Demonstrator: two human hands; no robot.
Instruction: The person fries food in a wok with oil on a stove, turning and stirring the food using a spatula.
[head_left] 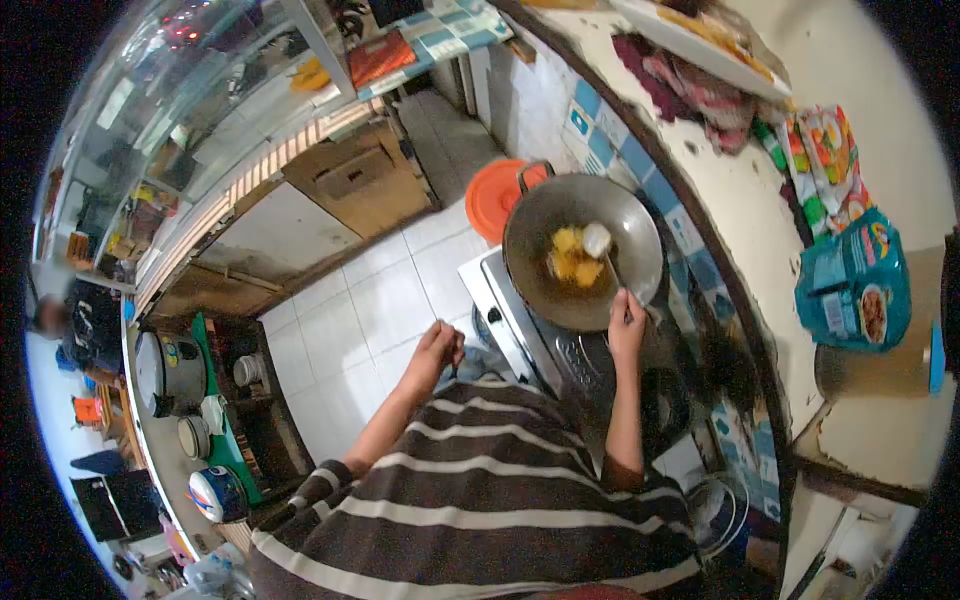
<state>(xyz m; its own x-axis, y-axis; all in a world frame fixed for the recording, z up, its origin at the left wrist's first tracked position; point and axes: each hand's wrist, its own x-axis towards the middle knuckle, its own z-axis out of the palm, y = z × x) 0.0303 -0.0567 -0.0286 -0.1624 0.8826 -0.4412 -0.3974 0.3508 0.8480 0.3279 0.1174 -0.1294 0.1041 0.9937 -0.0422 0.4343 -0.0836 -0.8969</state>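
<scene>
A large dark wok (540, 215) sits on the stove (507, 295), with yellow pieces of food (575, 262) in its middle. My right hand (627, 318) grips the handle of a ladle (597, 240) at the wok's near right rim. The bowl of the ladle rests among or just above the food. My left hand (438, 345) hangs left of the stove, its fingers curled; whether anything is inside them is hidden.
An orange lid or bucket (492, 203) stands behind the wok. Right of the stove, a ledge holds a teal packet (855, 285) and cloths (690, 90). A pot (172, 372) and a glass cabinet (190, 120) are on the left. Another person (52, 315) is at the far left.
</scene>
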